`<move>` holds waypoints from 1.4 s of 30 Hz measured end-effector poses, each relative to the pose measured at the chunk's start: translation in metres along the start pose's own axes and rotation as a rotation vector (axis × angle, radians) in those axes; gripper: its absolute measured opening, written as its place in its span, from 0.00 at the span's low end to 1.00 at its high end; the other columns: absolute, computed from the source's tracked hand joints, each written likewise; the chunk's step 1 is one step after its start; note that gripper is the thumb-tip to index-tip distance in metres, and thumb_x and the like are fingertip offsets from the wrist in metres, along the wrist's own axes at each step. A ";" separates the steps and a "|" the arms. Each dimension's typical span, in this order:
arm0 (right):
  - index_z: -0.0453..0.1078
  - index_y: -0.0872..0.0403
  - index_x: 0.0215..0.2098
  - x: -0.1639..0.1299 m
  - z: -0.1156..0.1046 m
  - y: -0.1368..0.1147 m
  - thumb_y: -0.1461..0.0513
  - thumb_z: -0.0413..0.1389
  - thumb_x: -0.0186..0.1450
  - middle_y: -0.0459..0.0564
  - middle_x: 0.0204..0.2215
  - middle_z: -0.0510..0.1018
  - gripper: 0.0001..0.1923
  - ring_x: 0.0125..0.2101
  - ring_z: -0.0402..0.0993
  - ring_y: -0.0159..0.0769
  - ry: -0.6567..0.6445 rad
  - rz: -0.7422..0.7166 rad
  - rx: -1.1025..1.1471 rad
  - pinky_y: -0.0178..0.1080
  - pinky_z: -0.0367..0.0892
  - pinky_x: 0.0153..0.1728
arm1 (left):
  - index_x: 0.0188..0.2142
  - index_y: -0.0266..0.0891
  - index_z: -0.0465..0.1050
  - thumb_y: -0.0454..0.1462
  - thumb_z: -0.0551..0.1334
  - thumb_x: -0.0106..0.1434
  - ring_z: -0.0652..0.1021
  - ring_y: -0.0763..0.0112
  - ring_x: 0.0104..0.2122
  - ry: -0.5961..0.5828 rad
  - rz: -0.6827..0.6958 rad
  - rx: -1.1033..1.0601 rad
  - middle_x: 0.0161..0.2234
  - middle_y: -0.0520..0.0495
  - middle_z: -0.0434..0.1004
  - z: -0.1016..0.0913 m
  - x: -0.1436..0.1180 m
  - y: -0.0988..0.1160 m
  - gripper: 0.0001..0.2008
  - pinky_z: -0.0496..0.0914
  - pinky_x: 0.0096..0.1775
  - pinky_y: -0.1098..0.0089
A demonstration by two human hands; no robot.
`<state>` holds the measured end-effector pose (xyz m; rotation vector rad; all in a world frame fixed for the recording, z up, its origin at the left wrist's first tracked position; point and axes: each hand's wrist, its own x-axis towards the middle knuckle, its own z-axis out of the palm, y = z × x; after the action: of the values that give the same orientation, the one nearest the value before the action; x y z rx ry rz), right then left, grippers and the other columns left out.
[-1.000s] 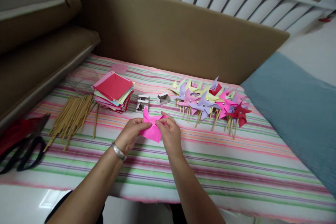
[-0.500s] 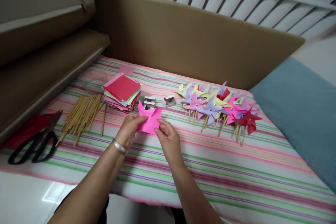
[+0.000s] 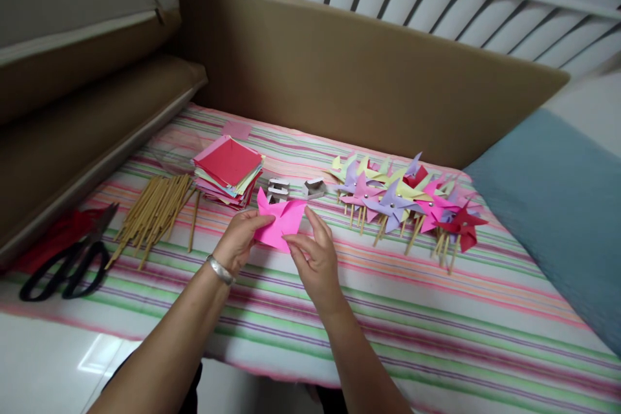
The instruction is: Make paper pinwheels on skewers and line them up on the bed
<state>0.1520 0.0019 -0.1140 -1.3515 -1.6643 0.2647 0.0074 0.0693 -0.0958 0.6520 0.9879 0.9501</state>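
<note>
left hand: the left hand (image 3: 239, 240) is pinching the left edge of the pink paper pinwheel (image 3: 280, 220), thumb on top, other fingers curled under it; a silver bangle (image 3: 219, 269) is sitting on the wrist.
right hand: the right hand (image 3: 315, 257) is touching the pinwheel's lower right edge with thumb and forefinger, remaining fingers loosely spread and raised.
pinwheel position: being held just above the striped cloth (image 3: 436, 330), between both hands, in front of the small metal boxes (image 3: 297, 189).
paper stack: the stack of coloured paper squares (image 3: 228, 169) is lying just behind and left of the left hand, red sheet on top.
sticks: the bundle of wooden sticks (image 3: 155, 212) is lying left of the stack, near it.
scissors: the black-handled scissors (image 3: 68, 260) are lying at the far left edge, well apart from the hands.
finished pile: the finished pinwheels (image 3: 407, 199) on sticks are lying heaped to the right of the boxes, well apart from the right hand.
backdrop: the brown padded board (image 3: 349, 71) is standing behind the cloth; a blue cushion (image 3: 553, 207) is lying to the right.
</note>
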 end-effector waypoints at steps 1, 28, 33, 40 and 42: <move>0.76 0.46 0.35 0.001 -0.001 0.000 0.65 0.54 0.61 0.46 0.61 0.58 0.10 0.60 0.52 0.44 0.005 -0.015 -0.008 0.51 0.53 0.57 | 0.25 0.32 0.76 0.36 0.71 0.39 0.73 0.74 0.20 0.000 0.009 0.008 0.20 0.48 0.77 0.000 0.000 0.000 0.12 0.65 0.24 0.74; 0.71 0.51 0.23 0.012 -0.003 -0.004 0.58 0.58 0.57 0.50 0.60 0.61 0.07 0.62 0.47 0.46 0.028 0.407 0.087 0.52 0.48 0.58 | 0.23 0.33 0.76 0.37 0.69 0.41 0.70 0.76 0.20 -0.038 0.048 0.055 0.18 0.51 0.74 0.016 -0.001 -0.024 0.10 0.64 0.28 0.73; 0.70 0.51 0.21 0.011 0.000 0.002 0.58 0.58 0.56 0.52 0.59 0.63 0.08 0.61 0.50 0.45 0.040 0.420 0.051 0.51 0.50 0.57 | 0.22 0.33 0.76 0.37 0.70 0.41 0.71 0.75 0.21 -0.053 0.020 0.056 0.18 0.50 0.74 0.016 -0.003 -0.023 0.09 0.64 0.29 0.72; 0.70 0.52 0.21 0.010 0.000 0.006 0.57 0.57 0.56 0.55 0.57 0.66 0.08 0.60 0.54 0.45 0.024 0.418 0.041 0.50 0.51 0.56 | 0.23 0.34 0.76 0.36 0.70 0.41 0.72 0.75 0.22 -0.070 0.002 0.046 0.19 0.50 0.75 0.017 -0.002 -0.024 0.09 0.65 0.31 0.72; 0.70 0.52 0.21 0.010 -0.001 0.004 0.58 0.57 0.56 0.55 0.56 0.66 0.08 0.59 0.55 0.44 0.019 0.422 0.038 0.49 0.51 0.57 | 0.23 0.33 0.77 0.36 0.71 0.41 0.72 0.75 0.22 -0.072 -0.008 0.043 0.20 0.50 0.76 0.017 -0.002 -0.024 0.09 0.65 0.30 0.73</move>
<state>0.1558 0.0119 -0.1113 -1.6623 -1.3380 0.5222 0.0307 0.0557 -0.1074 0.7124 0.9489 0.8944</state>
